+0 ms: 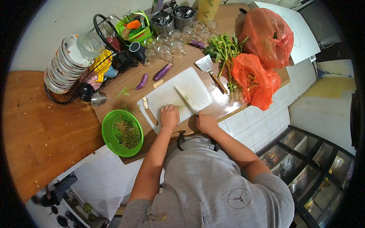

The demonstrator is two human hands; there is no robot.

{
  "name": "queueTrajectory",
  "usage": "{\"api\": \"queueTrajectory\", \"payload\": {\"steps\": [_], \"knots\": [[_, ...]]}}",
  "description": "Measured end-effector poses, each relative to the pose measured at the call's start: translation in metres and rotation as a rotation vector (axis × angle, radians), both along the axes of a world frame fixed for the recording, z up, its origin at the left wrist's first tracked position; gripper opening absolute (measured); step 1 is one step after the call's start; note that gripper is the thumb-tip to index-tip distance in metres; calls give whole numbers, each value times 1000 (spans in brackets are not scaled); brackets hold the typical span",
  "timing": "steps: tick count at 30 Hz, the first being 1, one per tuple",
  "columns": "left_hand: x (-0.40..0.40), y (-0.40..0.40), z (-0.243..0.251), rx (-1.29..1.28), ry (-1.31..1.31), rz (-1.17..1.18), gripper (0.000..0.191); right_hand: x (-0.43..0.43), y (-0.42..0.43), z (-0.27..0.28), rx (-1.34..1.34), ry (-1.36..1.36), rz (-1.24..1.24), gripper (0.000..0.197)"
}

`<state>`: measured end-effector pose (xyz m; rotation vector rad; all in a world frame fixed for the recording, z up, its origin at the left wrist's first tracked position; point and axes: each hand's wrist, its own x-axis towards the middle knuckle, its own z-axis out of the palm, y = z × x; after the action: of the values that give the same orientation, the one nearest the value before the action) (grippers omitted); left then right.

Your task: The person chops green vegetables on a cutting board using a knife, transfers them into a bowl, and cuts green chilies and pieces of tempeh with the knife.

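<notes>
A white plastic cutting board (pixel 171 82) lies in front of me. My right hand (pixel 206 122) grips the handle of a kitchen knife (pixel 185 98), whose blade rests over the board. My left hand (pixel 170 115) presses on the board's near side, fingers curled, beside small green bits; whether it holds some is hidden. Pieces of tempeh (pixel 145 102) lie on the board's left end and beyond its far edge. Purple eggplants (pixel 162 71) lie past the board. To the left stands a green plastic basket (pixel 106 134) with chopped greens.
A metal spatula (pixel 204 63), leafy greens with roots (pixel 225 50) and red plastic bags (pixel 239 71) lie to the right. Upturned glasses (pixel 164 49) stand at the back. A dish rack with plates (pixel 61 67) and a metal cup (pixel 99 99) are at the left.
</notes>
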<state>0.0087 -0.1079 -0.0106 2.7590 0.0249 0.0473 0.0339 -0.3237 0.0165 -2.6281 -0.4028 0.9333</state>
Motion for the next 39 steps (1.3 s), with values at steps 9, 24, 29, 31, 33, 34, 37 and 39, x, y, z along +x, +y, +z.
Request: {"api": "queueTrajectory", "payload": {"steps": [9, 24, 29, 31, 33, 34, 37, 39], "knots": [[-1, 0, 1, -2, -32, 6, 8, -3, 7, 26, 8, 12, 96, 30], [1, 0, -7, -49, -56, 28, 6, -4, 24, 11, -13, 56, 67, 25], [1, -1, -6, -26, -55, 9, 8, 15, 35, 13, 11, 97, -11, 26], [0, 1, -6, -37, -54, 25, 7, 22, 36, 15, 6, 92, 42, 26], [-1, 1, -5, -49, -58, 44, 6, 9, 28, 17, 2, 65, 63, 26], [0, -1, -5, -48, -50, 47, 7, 5, 25, 17, -1, 36, 79, 27], [0, -2, -5, -47, -31, 60, 7, 4, 28, 18, -41, 84, 72, 29], [0, -2, -5, -50, -20, 68, 7, 12, 37, 13, -12, 94, 47, 29]]}}
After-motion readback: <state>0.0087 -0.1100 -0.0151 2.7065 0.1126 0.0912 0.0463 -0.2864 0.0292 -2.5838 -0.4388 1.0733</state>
